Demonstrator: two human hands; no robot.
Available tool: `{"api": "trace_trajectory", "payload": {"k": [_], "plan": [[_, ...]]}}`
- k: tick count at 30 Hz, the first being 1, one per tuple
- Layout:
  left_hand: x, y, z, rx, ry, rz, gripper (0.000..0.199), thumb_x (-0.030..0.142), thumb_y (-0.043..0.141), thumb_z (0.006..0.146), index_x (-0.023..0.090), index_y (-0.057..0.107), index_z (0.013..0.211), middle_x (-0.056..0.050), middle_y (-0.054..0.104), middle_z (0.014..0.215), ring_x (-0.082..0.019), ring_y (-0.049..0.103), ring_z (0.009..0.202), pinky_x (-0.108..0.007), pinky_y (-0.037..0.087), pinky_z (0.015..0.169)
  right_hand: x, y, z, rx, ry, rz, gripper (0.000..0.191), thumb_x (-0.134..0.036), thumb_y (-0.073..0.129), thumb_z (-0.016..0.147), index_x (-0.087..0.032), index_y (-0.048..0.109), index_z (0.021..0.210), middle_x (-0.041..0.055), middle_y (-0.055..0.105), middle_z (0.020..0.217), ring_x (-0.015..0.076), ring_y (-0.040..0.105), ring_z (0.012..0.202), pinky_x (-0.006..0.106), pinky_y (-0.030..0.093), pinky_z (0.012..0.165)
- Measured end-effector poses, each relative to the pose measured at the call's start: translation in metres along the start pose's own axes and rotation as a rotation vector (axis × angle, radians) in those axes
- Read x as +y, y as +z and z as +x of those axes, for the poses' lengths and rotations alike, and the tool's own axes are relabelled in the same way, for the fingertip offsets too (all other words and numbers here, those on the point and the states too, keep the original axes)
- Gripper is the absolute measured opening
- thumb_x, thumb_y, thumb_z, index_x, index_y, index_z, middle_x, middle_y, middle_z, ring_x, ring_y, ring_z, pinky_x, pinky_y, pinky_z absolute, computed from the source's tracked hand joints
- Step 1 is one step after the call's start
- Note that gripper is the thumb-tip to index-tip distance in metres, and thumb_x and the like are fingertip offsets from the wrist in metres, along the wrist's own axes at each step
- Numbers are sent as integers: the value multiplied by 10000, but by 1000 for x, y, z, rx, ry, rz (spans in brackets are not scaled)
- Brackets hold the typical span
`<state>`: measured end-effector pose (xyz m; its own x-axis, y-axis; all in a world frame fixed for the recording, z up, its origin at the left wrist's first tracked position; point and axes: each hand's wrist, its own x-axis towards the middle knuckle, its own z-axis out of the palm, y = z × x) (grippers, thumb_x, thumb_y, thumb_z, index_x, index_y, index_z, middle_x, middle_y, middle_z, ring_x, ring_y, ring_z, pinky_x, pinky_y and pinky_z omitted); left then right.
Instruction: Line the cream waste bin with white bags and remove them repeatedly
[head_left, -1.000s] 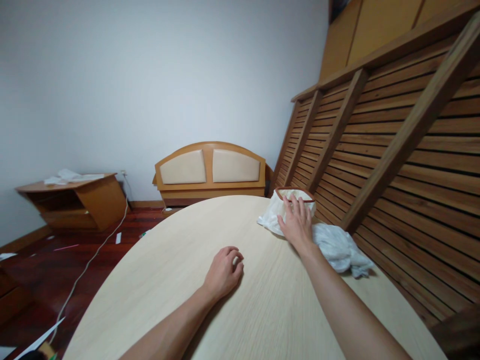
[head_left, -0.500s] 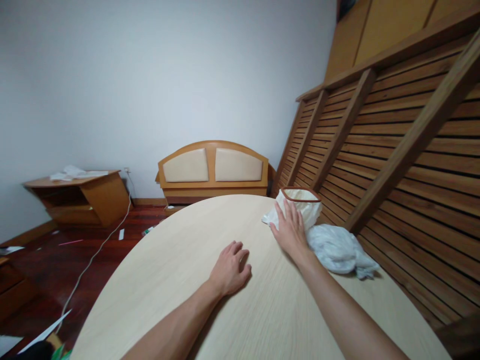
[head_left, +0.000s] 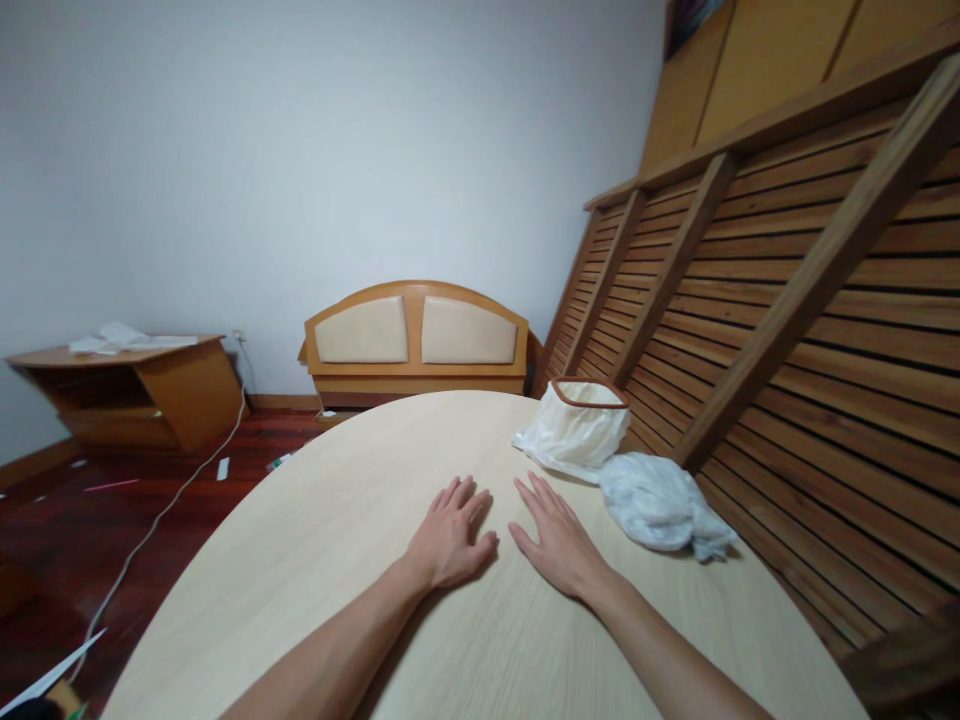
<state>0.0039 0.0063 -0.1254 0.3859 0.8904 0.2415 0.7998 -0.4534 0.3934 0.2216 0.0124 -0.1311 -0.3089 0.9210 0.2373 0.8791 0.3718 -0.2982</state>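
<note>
Palm down on the pale round table [head_left: 315,560], my left hand [head_left: 452,533] is open with its fingers a little apart. Beside it, my right hand [head_left: 553,535] is open too, fingers spread, holding nothing. Beyond the right hand, near the table's far right edge, stands a bin [head_left: 576,435] with a brown rim and a white plastic liner hanging over its sides. A bundled whitish plastic bag [head_left: 664,503] lies just in front of it, right of my right hand. What the bag holds cannot be made out.
Slatted wooden panels [head_left: 810,370] lean along the right side. A headboard [head_left: 416,345] stands against the far wall. On the left is a low wooden cabinet [head_left: 176,385] with white papers on top, and a white cable [head_left: 157,520] runs over the dark red floor.
My right hand has drawn back from the lined bin toward me and now rests near my left hand. My left hand's fingers have spread out flatter. The view has shifted slightly.
</note>
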Motion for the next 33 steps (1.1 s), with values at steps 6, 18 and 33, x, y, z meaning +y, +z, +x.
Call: {"api": "trace_trajectory", "payload": {"k": [6, 18, 33], "plan": [[4, -1, 4, -83, 4, 29, 623, 449, 566, 897, 195, 506, 1463, -174, 363, 1600, -385, 282, 1500, -571, 256, 1203, -1, -4, -4, -191, -24, 35, 682, -567, 426, 958, -227, 391, 1548, 99, 279, 1648, 294, 178, 1541, 523, 124, 1238], [7, -1, 8, -119, -9, 49, 614, 453, 544, 904, 209, 506, 1466, -153, 355, 1607, -379, 275, 1503, -564, 239, 1209, 2, -4, -1, -214, -25, 24, 688, -564, 435, 956, -223, 384, 1551, 100, 258, 1653, 295, 179, 1541, 527, 124, 1238], [3, 1, 6, -122, 11, 64, 584, 436, 522, 920, 204, 508, 1456, -157, 372, 1601, -380, 283, 1500, -560, 244, 1205, 2, -3, -1, -176, -50, 0, 669, -575, 473, 948, -232, 440, 1521, 106, 334, 1625, 314, 270, 1511, 526, 196, 1214]]}}
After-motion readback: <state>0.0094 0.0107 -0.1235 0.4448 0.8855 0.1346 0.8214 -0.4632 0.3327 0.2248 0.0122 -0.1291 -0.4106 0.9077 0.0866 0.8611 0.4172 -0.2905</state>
